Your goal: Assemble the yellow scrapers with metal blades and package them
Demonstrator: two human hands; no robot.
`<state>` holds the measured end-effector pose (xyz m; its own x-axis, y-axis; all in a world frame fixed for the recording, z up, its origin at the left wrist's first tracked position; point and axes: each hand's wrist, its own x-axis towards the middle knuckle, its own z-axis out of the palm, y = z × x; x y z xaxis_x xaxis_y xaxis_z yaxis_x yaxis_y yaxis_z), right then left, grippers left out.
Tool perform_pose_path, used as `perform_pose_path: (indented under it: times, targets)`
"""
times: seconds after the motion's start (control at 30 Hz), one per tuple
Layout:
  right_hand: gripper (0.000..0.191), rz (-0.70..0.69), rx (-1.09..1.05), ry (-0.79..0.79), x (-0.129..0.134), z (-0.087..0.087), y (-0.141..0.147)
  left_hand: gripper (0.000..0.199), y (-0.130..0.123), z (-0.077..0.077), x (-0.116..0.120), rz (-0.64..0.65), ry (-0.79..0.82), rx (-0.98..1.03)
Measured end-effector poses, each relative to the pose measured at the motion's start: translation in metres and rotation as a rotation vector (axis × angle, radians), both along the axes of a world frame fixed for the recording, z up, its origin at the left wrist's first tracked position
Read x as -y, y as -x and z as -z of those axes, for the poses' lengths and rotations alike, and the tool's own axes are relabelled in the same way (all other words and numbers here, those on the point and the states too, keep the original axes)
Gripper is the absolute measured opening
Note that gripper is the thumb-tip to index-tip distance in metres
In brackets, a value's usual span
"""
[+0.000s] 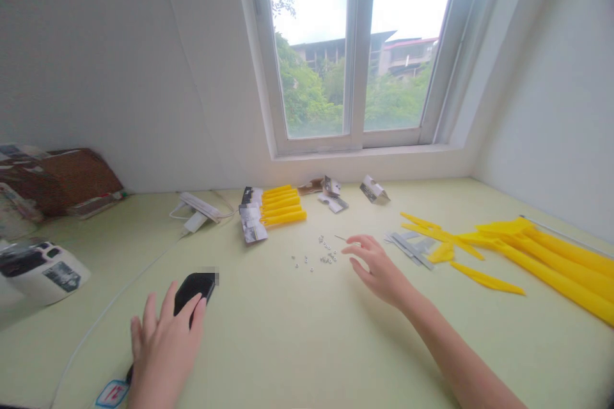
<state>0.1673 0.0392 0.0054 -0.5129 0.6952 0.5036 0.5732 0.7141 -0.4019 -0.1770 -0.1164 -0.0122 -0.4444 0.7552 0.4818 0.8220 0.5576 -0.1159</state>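
A window (355, 45) fills the upper middle of the frame, showing trees and a building, and below it runs a pale green desk (288, 339). A brown mat (81, 182) and a white printed box (41, 271) lie at the far left, and a white charger (199, 206) sits left of centre.

At lower left, the left hand (163, 358) closes narrowly around a black device (194, 287), fingers lying across its side. Its far end is blurred out. The right hand (378, 268) is open in a loose, wide spread, holding nothing, and hovers at centre right. Just beyond its fingertips lies a thin pin (340, 238), though I cannot tell whether they touch. Small nuts (326, 252) are scattered just left of the pin.

Yellow strips (283, 206) and printed cards (252, 223) lie further up, left of the nuts. Grey metal pieces (412, 249) sit just right of the right hand, and long yellow pieces (551, 268) spread along the right side. Folded cards (374, 188) lie at the far edge.

At this size, the nuts would take a fingertip pinch rather than an open hand.
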Motion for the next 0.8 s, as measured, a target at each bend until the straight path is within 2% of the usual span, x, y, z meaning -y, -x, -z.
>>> perform_pose_path:
  times: [0.1, 0.17, 0.27, 0.4, 0.5, 0.63, 0.73, 0.8]
  targets:
    - [0.026, 0.052, -0.022, -0.028, -0.006, 0.001, -0.003, 0.040, -0.023, -0.007, -0.013, 0.022, -0.052, -0.073]
    - [0.026, 0.124, -0.042, -0.051, -0.013, 0.004, -0.008, 0.043, -0.046, -0.013, -0.023, 0.087, -0.078, -0.077]
    - [0.025, 0.272, -0.072, -0.078, -0.027, 0.010, -0.019, 0.038, -0.096, -0.021, -0.043, 0.291, -0.088, 0.024]
    - [0.026, 0.499, -0.085, -0.110, -0.044, 0.017, -0.041, 0.036, -0.170, -0.037, -0.074, 0.669, -0.062, 0.210]
    - [0.028, 0.670, -0.030, -0.085, -0.052, 0.019, -0.064, 0.036, -0.207, -0.039, -0.100, 0.864, -0.071, 0.315]
    - [0.033, 0.792, 0.138, 0.024, -0.059, 0.016, -0.104, 0.035, -0.218, -0.022, -0.128, 1.059, -0.179, 0.331]
    - [0.034, 0.882, 0.244, 0.069, -0.061, 0.015, -0.137, 0.033, -0.210, -0.009, -0.135, 1.087, -0.291, 0.385]
    - [0.033, 0.908, 0.252, 0.124, -0.062, 0.016, -0.156, 0.031, -0.205, -0.005, -0.135, 1.096, -0.332, 0.411]
